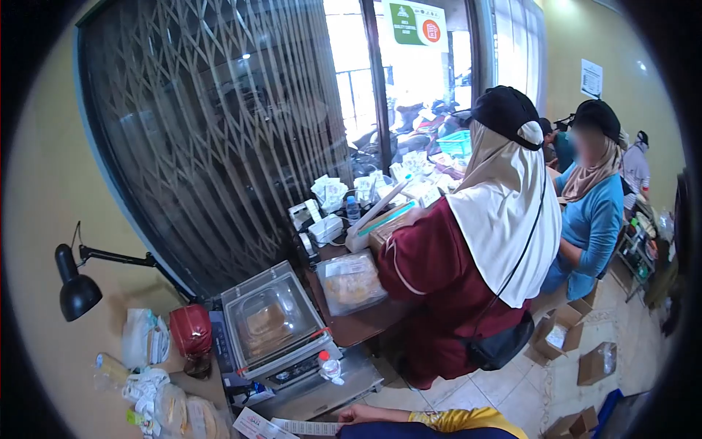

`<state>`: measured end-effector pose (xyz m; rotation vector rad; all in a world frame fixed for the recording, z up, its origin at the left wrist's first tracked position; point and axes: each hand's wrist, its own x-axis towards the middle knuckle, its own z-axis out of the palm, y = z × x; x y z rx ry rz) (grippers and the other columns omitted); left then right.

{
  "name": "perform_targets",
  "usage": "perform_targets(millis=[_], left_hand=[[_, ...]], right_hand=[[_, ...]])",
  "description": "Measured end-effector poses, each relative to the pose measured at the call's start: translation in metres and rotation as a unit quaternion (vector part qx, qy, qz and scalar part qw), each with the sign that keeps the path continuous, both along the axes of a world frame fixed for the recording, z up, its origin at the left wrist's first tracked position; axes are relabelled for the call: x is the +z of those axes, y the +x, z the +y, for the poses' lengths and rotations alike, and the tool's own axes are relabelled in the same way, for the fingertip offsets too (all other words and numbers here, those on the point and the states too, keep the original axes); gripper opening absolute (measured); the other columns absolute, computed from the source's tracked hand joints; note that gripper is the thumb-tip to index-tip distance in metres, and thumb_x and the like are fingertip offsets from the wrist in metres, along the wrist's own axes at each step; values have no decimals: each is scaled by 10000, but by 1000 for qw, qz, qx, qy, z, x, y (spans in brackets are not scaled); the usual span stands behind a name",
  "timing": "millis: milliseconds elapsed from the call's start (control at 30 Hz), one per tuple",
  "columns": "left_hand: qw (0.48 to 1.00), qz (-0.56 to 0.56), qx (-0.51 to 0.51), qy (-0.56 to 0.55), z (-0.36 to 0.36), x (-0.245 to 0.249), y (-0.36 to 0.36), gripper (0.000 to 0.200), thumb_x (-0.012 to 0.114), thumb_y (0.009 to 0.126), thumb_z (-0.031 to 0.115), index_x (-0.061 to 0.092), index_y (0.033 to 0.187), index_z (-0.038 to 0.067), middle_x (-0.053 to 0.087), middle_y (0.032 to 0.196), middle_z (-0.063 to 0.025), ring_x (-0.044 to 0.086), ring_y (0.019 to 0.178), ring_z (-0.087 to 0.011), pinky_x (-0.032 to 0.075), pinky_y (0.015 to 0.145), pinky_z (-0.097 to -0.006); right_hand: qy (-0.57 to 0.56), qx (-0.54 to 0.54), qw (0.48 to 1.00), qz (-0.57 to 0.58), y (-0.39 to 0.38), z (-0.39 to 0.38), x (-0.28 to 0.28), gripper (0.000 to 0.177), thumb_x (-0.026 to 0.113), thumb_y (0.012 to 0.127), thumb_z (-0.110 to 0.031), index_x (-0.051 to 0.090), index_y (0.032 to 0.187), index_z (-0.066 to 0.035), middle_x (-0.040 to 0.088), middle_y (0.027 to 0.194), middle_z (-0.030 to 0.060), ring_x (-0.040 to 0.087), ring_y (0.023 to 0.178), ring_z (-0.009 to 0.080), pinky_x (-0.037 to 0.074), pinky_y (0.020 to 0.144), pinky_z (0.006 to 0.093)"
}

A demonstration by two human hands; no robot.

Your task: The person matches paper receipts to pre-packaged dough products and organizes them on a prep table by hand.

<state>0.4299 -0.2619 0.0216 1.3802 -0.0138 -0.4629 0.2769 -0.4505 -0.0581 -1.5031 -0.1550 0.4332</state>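
Note:
At the bottom edge, my right hand [365,414] reaches leftward from a yellow sleeve. Its fingers are curled together at the end of a printed paper strip [311,427]. Another printed sheet [257,425] lies just left of the strip. My left hand is out of view. Above the papers is a metal-coloured surface [318,395], where a small clear bottle with a red cap [330,368] stands beside a machine with a transparent domed lid [272,320].
A co-worker in maroon [446,278] stands at the table, near a clear-wrapped package [351,282]. Another person in blue [594,219] is behind. Open cardboard boxes [559,329] sit on the right floor. A black lamp [79,293] and bagged items [191,329] are left.

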Motion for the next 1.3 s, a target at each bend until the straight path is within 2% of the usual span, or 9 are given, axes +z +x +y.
perform_targets(millis=[100, 367, 467, 567, 700, 967, 1300], left_hand=[[1000, 9, -17, -7, -13, 0, 27, 402, 410, 928, 328, 546, 1130, 9, 610, 944, -106, 547, 893, -206, 402, 851, -349], [997, 27, -65, -36, -41, -1, 86, 398, 423, 921, 323, 539, 1136, 8, 606, 955, -109, 545, 904, -213, 402, 857, -353], [995, 53, -73, -49, -48, -8, 107, 397, 428, 919, 321, 536, 1138, 8, 605, 959, -110, 544, 908, -216, 401, 858, -354], [992, 69, -89, -58, -72, -14, 133, 396, 433, 916, 319, 533, 1141, 8, 603, 964, -111, 543, 912, -219, 401, 860, -356], [987, 96, -112, -57, -92, -28, 158, 395, 440, 913, 316, 530, 1143, 8, 601, 969, -113, 542, 917, -222, 401, 863, -358], [978, 132, -147, -65, -114, -39, 172, 395, 453, 906, 310, 522, 1149, 7, 597, 981, -116, 540, 927, -229, 401, 868, -362], [973, 145, -164, -76, -125, -44, 182, 396, 470, 898, 304, 513, 1157, 7, 592, 995, -120, 538, 940, -239, 400, 874, -367]], right_hand=[[14, -33, 999, 28, -8, -14, 3, 203, 618, 851, -215, 603, 881, -16, 584, 765, -36, 494, 723, 55, 411, 640, 231], [32, -102, 992, 74, 32, -27, -46, 174, 587, 869, -197, 591, 851, -24, 581, 783, -27, 492, 740, 53, 410, 656, 242], [-39, -82, 988, 126, 54, -24, -16, 151, 566, 875, -177, 581, 840, -31, 569, 787, -28, 487, 738, 65, 414, 662, 261], [-17, -67, 997, 25, 77, -26, -46, 183, 567, 868, -201, 576, 885, -19, 588, 806, 7, 539, 755, 120, 428, 672, 311], [-44, -51, 995, 77, 102, -35, -38, 185, 572, 860, -203, 576, 890, -21, 590, 811, 21, 544, 760, 137, 431, 674, 318], [-74, -44, 988, 130, 126, -37, -22, 191, 581, 845, -207, 576, 902, -25, 595, 819, 50, 554, 772, 171, 438, 680, 330], [-100, -47, 983, 144, 139, -38, -17, 204, 593, 826, -213, 576, 916, -31, 601, 830, 85, 566, 786, 214, 446, 686, 346]])
